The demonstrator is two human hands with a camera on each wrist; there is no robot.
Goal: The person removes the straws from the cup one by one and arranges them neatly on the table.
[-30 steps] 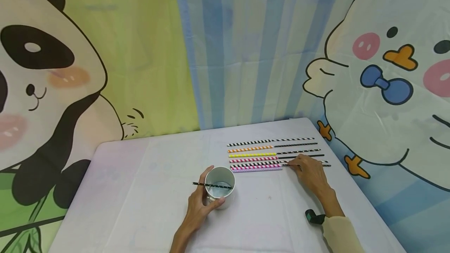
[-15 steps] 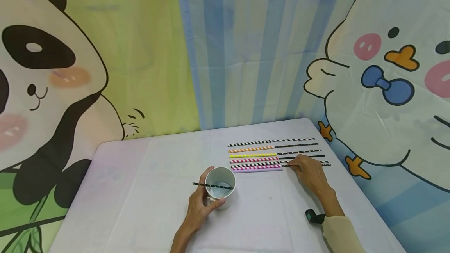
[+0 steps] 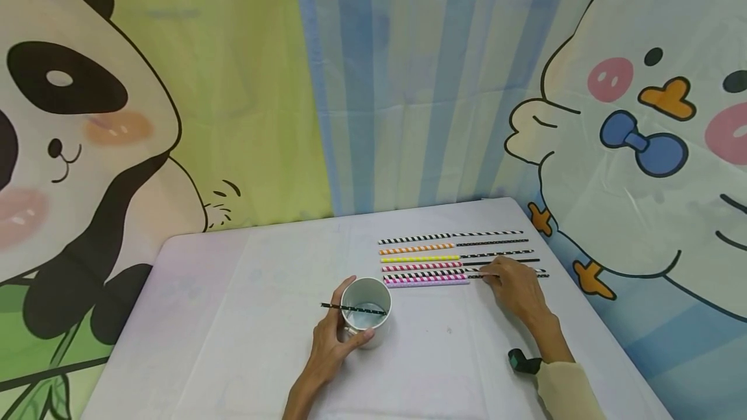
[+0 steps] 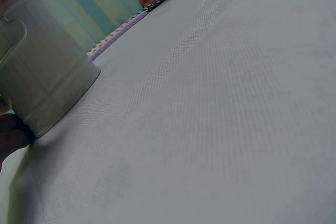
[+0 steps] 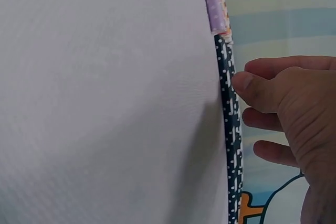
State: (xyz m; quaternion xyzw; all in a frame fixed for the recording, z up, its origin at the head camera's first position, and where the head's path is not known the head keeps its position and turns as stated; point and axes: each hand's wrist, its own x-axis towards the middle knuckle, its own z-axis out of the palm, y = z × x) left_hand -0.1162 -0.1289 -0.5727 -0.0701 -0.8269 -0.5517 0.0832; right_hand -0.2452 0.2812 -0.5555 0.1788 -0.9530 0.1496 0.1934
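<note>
In the head view my left hand (image 3: pixel 328 342) grips a white mug (image 3: pixel 366 337), thumb on the near side and fingers round the far side. A black straw with light marks (image 3: pixel 357 308) leans in the mug, its end jutting past the left rim. My right hand (image 3: pixel 519 287) is at the right-hand column of straws, thumb and fingertips brought together on a black-and-white straw (image 3: pixel 538 270). Close beside it lies a black dotted straw (image 5: pixel 222 80), seen in the right wrist view with the thumb tip right at its far side.
Patterned straws lie in two columns on the white-covered table (image 3: pixel 245 329). The left column includes an orange striped straw (image 3: pixel 415 249), a yellow straw (image 3: pixel 420 258) and a purple straw (image 3: pixel 428 283). Cartoon-printed curtains (image 3: pixel 403 83) hang behind the table.
The left hand, mug and straw inside it stay in place. My right fingertips have shifted very slightly among the straws; otherwise the view has only drifted a little.
</note>
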